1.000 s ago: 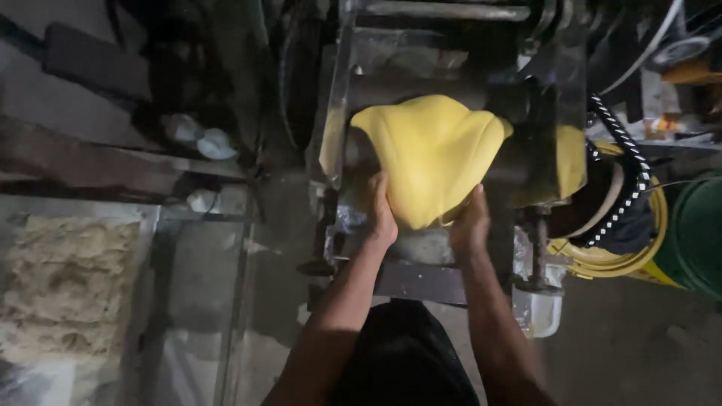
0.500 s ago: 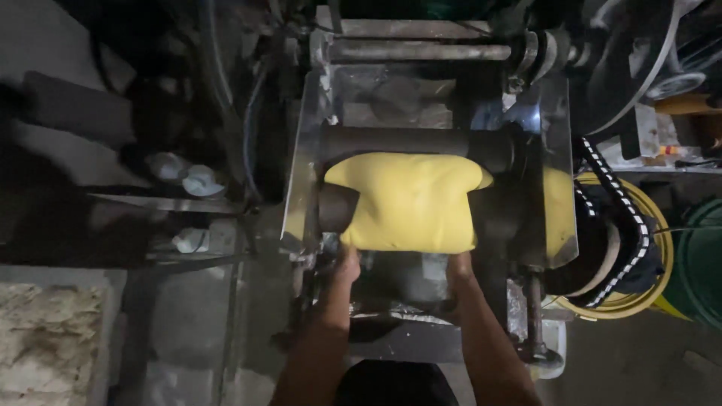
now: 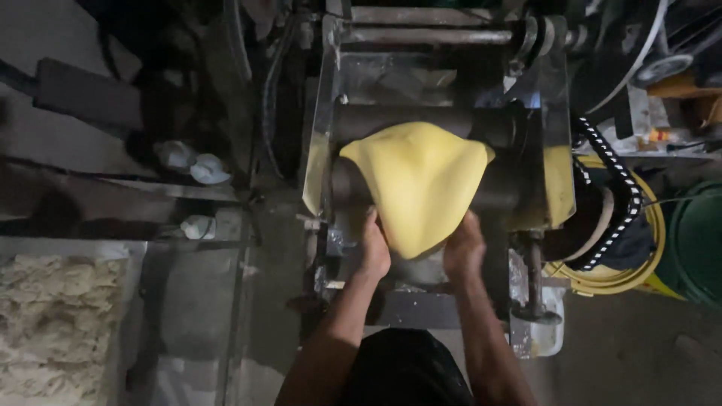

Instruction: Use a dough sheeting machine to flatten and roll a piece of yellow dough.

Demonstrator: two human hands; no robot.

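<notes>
The left hand [image 3: 374, 252] and the right hand [image 3: 464, 248] each curl closed on the lower edges of a yellow dough sheet [image 3: 415, 184], one hand at either side, holding it up in front of a metal roller machine [image 3: 526, 158]. The top of the sheet drapes over the dark roller [image 3: 402, 120], spread wide there and narrowing toward the hands.

The main risk, as I judge it, is the fingers: they sit close under the roller, and if the sheet is drawn in, a tight hold could pull them toward the nip. The sheet is soft and hangs by its own weight, so an uneven pull from one hand could stretch or tear it, or let it fold onto itself. A belt [image 3: 611, 188] with a black-and-white pattern runs just to the right of the machine, near the right forearm.

No readable package or sign shows. A yellow coiled hose [image 3: 647, 248] lies at the right beside a green drum [image 3: 703, 240]. At the lower left a flat tray [image 3: 120, 252] holds what seems to be pale shredded dough [image 3: 53, 323], though the light is poor there. Small whitish lumps [image 3: 192, 162] lie on the ledge at the left.
</notes>
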